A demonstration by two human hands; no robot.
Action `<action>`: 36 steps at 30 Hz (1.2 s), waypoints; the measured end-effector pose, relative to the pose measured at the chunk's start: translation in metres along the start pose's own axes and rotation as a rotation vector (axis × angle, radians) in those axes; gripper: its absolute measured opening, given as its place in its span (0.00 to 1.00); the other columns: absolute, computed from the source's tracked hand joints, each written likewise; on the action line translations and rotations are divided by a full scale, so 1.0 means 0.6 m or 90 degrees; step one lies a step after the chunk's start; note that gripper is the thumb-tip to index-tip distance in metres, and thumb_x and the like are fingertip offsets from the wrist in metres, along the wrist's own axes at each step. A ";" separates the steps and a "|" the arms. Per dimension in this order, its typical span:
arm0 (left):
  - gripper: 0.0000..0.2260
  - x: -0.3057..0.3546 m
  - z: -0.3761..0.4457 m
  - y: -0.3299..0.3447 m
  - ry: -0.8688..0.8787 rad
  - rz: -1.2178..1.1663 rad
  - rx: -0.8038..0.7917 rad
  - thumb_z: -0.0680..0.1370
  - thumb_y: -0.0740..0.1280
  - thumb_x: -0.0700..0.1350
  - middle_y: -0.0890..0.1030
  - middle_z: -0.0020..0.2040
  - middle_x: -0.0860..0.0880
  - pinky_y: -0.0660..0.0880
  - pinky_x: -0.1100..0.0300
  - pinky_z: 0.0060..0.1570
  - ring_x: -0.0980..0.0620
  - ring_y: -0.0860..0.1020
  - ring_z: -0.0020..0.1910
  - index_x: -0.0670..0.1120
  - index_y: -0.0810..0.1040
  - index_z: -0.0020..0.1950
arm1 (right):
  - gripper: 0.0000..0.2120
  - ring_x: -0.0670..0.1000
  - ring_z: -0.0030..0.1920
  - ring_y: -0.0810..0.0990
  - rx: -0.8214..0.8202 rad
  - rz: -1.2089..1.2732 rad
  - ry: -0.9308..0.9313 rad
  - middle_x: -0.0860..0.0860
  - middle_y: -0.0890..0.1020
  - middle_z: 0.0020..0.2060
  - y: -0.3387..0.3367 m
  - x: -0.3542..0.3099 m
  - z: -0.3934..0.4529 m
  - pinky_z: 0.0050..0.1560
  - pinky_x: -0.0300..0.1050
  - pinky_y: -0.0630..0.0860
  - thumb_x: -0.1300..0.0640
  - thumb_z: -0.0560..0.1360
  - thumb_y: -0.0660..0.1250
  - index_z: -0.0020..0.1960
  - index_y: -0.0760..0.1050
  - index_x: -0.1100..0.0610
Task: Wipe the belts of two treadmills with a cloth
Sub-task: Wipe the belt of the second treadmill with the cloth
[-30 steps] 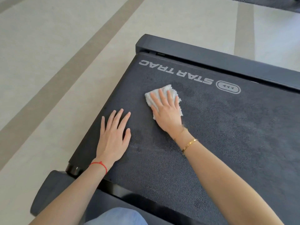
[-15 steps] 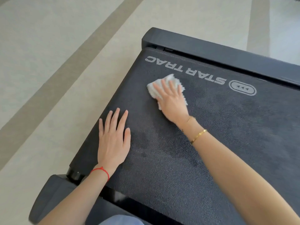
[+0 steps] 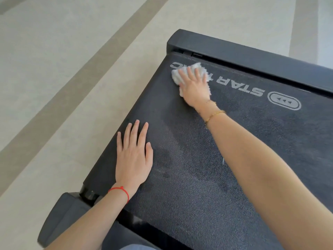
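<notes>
White cloth [image 3: 191, 74] sits upper middle of frame, pinned on the belt [image 3: 207, 168] under the flat, straight-fingered right hand [image 3: 195, 87].
Left hand [image 3: 133, 156] rests flat, holding nothing; I'd press evenly and overlap strokes.

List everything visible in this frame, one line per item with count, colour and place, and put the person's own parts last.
Textured dark treadmill belt: one, black-grey, fills the right and centre, with darker patches.
White STAR TRAC lettering: one, printed at the belt's far end, partly covered.
Oval arrow logo: one, white outline, right of the lettering.
Black plastic end cover: one, across the belt's far end.
Fluffy white cloth: one, on the lettering, under the right hand.
Pale floor with tan stripes: left and top.
Red string bracelet: one, left wrist.
Thin gold bracelet: one, right wrist.
Left hand: flat on the belt's left edge.
Right hand: presses the cloth, fingers straight.
</notes>
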State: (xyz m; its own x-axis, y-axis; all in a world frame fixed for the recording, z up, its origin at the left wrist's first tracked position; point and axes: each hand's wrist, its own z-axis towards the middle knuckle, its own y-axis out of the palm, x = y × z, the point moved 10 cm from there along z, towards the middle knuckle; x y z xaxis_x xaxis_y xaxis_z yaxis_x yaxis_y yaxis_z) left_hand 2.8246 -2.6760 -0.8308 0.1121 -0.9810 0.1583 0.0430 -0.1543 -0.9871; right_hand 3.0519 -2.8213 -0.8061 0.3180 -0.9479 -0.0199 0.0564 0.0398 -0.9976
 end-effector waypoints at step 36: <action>0.26 0.003 -0.002 -0.006 0.006 -0.004 0.012 0.81 0.49 0.49 0.58 0.80 0.46 0.53 0.41 0.77 0.44 0.55 0.79 0.48 0.57 0.80 | 0.27 0.64 0.76 0.56 0.018 -0.005 -0.234 0.59 0.63 0.74 -0.016 -0.001 -0.256 0.73 0.65 0.58 0.62 0.78 0.54 0.77 0.57 0.57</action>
State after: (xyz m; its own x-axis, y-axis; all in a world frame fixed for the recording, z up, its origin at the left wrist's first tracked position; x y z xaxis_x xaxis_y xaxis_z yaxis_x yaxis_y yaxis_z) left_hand 2.8233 -2.6776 -0.8268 0.1027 -0.9810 0.1646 0.0620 -0.1588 -0.9854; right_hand 2.9060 -2.8697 -0.8068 0.6360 -0.7714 0.0184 0.0854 0.0467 -0.9953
